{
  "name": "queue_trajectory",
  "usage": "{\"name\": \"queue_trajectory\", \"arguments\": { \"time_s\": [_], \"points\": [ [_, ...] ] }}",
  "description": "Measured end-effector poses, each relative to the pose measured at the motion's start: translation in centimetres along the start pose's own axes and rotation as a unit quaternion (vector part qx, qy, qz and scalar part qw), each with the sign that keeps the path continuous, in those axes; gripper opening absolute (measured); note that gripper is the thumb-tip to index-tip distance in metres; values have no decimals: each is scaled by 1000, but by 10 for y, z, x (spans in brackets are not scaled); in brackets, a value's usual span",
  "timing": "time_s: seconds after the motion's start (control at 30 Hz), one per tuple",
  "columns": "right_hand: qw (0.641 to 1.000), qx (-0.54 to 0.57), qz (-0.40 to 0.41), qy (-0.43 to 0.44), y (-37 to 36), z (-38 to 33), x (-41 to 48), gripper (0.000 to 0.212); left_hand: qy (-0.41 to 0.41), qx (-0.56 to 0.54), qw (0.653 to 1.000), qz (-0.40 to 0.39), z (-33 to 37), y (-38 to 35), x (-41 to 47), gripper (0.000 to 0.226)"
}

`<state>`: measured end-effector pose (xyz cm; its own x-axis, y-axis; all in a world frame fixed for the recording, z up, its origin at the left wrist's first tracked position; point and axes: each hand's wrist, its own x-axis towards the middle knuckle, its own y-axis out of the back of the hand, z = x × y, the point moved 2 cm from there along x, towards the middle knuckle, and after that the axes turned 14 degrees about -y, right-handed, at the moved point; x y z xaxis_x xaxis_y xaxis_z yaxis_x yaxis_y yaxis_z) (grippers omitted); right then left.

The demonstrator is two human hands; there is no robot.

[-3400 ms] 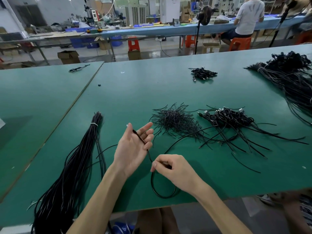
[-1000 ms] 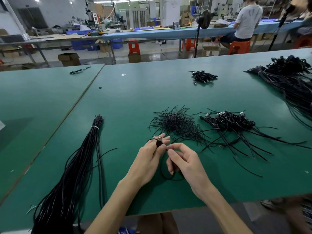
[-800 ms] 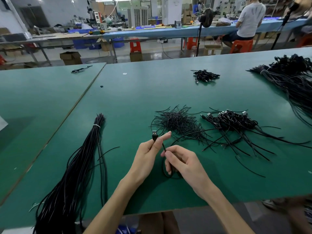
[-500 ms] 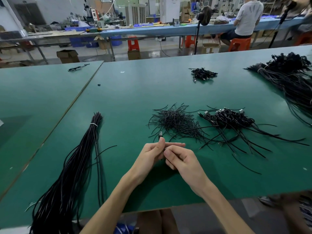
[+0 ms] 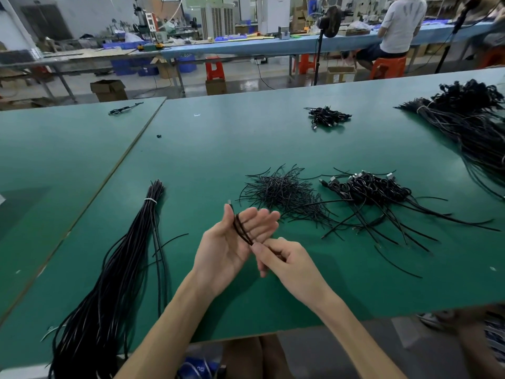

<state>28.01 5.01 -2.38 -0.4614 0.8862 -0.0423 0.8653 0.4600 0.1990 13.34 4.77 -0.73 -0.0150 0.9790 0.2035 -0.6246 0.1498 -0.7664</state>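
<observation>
Winding a cable into a hank, head view. The left hand (image 5: 229,247) is held palm-up above the tabletop (image 5: 218,149), its fingers (image 5: 259,220) straight and spread; it serves as a former, so that each turn comes out the same length. The cable (image 5: 241,228) lies in several black strands across the base of those fingers, with its plug end (image 5: 229,201) standing up beside the thumb, probably placed there to stay clear of the turns. The right hand (image 5: 289,265), just beside the left palm, pinches the strands between thumb and forefinger at the lower end of the loops; this grip appears to keep the turns taut and gathered. Beyond the fingertips of both hands lies a pile of short ties (image 5: 281,191), near enough to reach for binding. Farther beyond the right hand is a heap of coiled cables (image 5: 369,187), seemingly finished pieces. A bundle of long cables (image 5: 114,269), the likely supply, lies outward of the left forearm.
</observation>
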Motion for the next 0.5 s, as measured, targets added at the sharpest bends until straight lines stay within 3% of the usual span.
{"name": "queue_trajectory", "arguments": {
  "time_s": [0.1,0.17,0.3,0.4,0.5],
  "points": [
    [999,-32,-16,-15,-2,0,0,43,-15,-104,993,54,9,6,1,47],
    [998,-50,-31,-20,-4,1,-1,32,-14,-168,984,48,17,10,0,46],
    [994,-110,-6,-23,-4,3,-1,12,-30,-136,990,15,24,13,-4,45],
    [982,-176,65,-2,-4,3,-1,5,-38,-66,997,2,31,17,-3,50],
    [978,-173,114,-17,-1,2,1,6,-48,198,979,-15,33,18,-4,54]
  ]
}}
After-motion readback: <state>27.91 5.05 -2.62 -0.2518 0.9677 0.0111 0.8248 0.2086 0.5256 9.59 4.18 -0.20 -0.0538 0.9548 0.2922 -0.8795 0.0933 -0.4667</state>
